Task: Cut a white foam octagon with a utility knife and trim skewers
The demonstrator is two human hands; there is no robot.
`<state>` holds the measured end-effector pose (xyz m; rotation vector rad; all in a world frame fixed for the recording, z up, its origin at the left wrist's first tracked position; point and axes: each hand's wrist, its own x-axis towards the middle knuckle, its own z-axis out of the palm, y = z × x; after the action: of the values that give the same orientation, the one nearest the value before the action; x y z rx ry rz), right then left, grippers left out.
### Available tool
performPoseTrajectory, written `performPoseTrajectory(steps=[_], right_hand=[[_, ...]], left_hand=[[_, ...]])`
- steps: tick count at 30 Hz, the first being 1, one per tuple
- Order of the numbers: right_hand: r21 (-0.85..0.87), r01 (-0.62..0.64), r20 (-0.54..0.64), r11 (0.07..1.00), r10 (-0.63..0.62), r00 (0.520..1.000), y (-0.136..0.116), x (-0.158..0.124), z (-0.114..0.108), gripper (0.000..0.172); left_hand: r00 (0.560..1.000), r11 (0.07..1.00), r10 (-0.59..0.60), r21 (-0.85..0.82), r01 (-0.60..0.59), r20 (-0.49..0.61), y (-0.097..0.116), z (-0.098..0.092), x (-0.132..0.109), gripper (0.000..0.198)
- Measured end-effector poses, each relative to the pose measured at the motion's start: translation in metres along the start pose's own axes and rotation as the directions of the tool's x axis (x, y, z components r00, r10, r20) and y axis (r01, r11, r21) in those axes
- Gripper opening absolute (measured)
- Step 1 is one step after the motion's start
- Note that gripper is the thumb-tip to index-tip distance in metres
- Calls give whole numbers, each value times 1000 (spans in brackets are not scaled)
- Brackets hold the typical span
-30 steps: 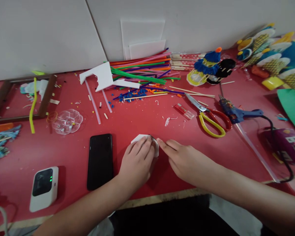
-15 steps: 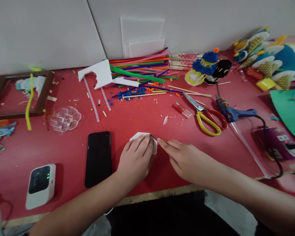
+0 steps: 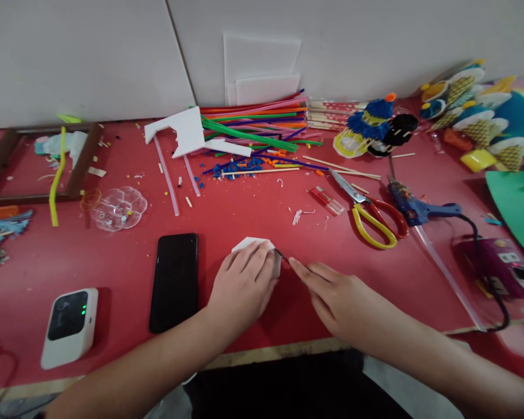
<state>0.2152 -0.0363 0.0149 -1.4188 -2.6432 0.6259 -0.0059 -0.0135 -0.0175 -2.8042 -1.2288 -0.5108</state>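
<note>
Near the table's front edge, my left hand (image 3: 243, 276) rests over a small white foam piece (image 3: 247, 241) with cut corners. Its fingers are pressed together and bent over the piece, hiding most of it. To the right, my right hand (image 3: 332, 291) is closed with the index finger stretched along a thin dark blade (image 3: 282, 255). The blade's tip touches or nearly touches the right side of the foam piece. Its handle is hidden inside the hand.
A black phone (image 3: 174, 282) and a white router-like device (image 3: 70, 329) lie left. Scissors (image 3: 367, 212) and a blue glue gun (image 3: 414, 203) lie right. Behind are pipe cleaners (image 3: 253, 125), a cut white foam sheet (image 3: 187, 131) and a clear flower-shaped tray (image 3: 122, 208).
My right hand has moved slightly right and down, away from my left hand, showing more of the blade. The left hand stays on the foam piece. The camera view has shifted a little.
</note>
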Motion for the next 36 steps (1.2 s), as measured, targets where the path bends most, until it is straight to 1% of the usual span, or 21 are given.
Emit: performPoseTrajectory(steps=[3,8,11,15,18,21,22,24,26,28,30,31,33,34,35,36], right_hand=[[-2,-3,-2,1000,3,1000,0,-5,3,64],[-2,-32,-11,999,32,999,-1,-14,8,59],[25,-74,8,997,74,997,-3,-18,9,60],[41,-100,29,994,99,995,-5,-25,10,59],[78,-136,34,988,134,990,-3,-31,11,59],[146,-156,26,977,154,988,2,-36,9,59],[171,-158,3,972,160,987,3,-37,8,58],[204,-165,-95,965,187,978,4,-35,6,54],[209,-176,-210,962,220,953,5,-31,5,50],[206,-192,-270,960,244,931,7,-25,6,46],[196,-219,-282,956,269,921,12,-20,7,40],[189,-236,-292,953,284,913,15,-17,7,36],[199,-278,-314,940,330,890,21,-13,5,29],[235,-301,-307,924,365,879,24,-11,2,24],[297,-319,-274,900,401,874,27,-8,-1,19],[383,-334,-214,861,435,875,29,-5,-4,15]], left_hand=[[1000,1000,-9,-9,9,3,1,0,0,37],[999,999,-41,-32,41,-3,2,1,-2,38],[998,998,-52,-41,51,-25,3,2,-2,37],[997,998,-55,-40,53,-54,4,2,-1,37],[997,998,-61,-21,60,-44,4,2,-1,37],[998,997,-68,-22,68,-10,4,-1,-1,39],[997,997,-74,-31,74,3,4,-2,-1,39],[995,994,-94,-57,96,30,4,-5,-1,40],[990,988,-127,-78,131,54,4,-8,0,38],[985,982,-162,-88,166,58,4,-9,0,39],[984,979,-173,-100,177,41,3,-8,-2,45],[986,980,-166,-110,168,28,2,-7,-4,52],[991,983,-134,-130,133,5,0,-4,-7,72],[993,984,-119,-133,117,-2,-1,-3,-8,83],[994,986,-108,-132,106,-8,-2,-2,-9,92],[995,987,-98,-130,95,-14,-2,-1,-10,98]])
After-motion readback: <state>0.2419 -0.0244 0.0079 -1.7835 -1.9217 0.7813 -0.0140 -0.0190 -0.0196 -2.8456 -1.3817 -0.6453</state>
